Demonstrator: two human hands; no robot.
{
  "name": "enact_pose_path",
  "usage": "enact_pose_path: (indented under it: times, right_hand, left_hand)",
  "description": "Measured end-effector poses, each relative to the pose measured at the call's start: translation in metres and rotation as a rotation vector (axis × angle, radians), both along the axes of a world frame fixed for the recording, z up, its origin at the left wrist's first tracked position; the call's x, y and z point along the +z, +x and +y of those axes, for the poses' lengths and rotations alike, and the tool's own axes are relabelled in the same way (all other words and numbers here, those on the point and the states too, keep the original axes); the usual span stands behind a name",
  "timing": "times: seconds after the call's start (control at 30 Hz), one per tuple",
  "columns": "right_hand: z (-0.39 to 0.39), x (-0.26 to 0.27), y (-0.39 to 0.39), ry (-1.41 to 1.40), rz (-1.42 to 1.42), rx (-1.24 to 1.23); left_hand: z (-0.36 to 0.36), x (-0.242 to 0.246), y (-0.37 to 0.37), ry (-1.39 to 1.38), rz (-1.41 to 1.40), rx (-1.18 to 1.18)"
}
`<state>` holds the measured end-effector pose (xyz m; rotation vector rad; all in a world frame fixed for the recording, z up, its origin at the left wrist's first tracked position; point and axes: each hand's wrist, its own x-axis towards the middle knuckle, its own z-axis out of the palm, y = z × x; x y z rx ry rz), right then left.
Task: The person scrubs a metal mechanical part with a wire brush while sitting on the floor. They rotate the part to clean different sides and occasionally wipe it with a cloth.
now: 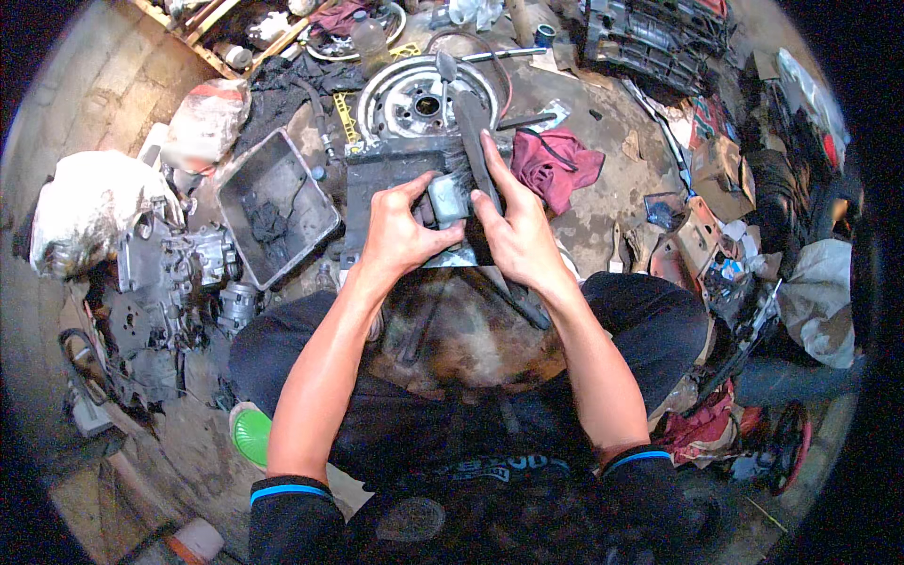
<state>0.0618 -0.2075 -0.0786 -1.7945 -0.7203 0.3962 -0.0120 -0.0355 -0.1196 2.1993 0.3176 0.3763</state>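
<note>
A small grey metal part (pixel 449 200) is gripped between the thumb and fingers of my left hand (pixel 399 229). My right hand (pixel 519 226) grips a long, dark-handled brush (pixel 474 138), its handle slanting under the palm. The brush's dark bristles point left and meet the upper right side of the part, though the exact contact is blurred. Beneath both hands lies a dark, flat metal plate or tray (pixel 367 185). Just beyond it, a steel wheel rim (pixel 381 106) rests on the floor with a spoon (pixel 445 67) on it.
A grey plastic basin (pixel 327 224) with dark residue stands left, near metal engine parts (pixel 201 254). Right of the plate lies a maroon cloth (pixel 558 169). Farther right are a paintbrush (pixel 616 251) and a cardboard box (pixel 720 173). An engine block (pixel 650 39) sits at upper right.
</note>
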Motion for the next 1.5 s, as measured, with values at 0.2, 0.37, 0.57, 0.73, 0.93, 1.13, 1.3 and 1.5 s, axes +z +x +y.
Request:
enact_pose_path:
  times: [0.2,0.37,0.57,0.73,0.93,1.13,1.3,1.5]
  right_hand:
    - [-0.028,-0.004,-0.037,-0.004,-0.057,-0.015]
    - [-0.002,0.002,-0.017,-0.036,-0.164,-0.045]
    - [-0.019,-0.003,-0.029,-0.065,-0.16,-0.007]
    - [-0.027,-0.006,-0.035,-0.066,-0.092,-0.022]
    - [0.017,-0.006,0.001,-0.153,-0.111,-0.082]
    - [-0.041,-0.016,-0.037,-0.178,-0.246,-0.038]
    - [-0.012,0.006,-0.004,-0.453,-0.292,-0.032]
    - [-0.029,0.018,-0.025,-0.624,-0.384,0.01]
  left_hand:
    - [0.002,-0.002,-0.003,0.037,-0.023,0.007]
    - [0.003,-0.008,0.0,0.041,-0.053,-0.009]
    - [0.001,-0.002,-0.002,0.042,-0.026,0.025]
    - [0.0,-0.006,-0.001,0.061,-0.084,0.009]
    - [0.001,-0.007,0.001,0.066,-0.089,-0.003]
    - [-0.004,0.002,-0.002,0.026,-0.039,0.022]
    - [-0.002,-0.005,0.001,0.04,-0.061,-0.004]
    - [-0.005,0.006,-0.004,0.038,0.02,0.076]
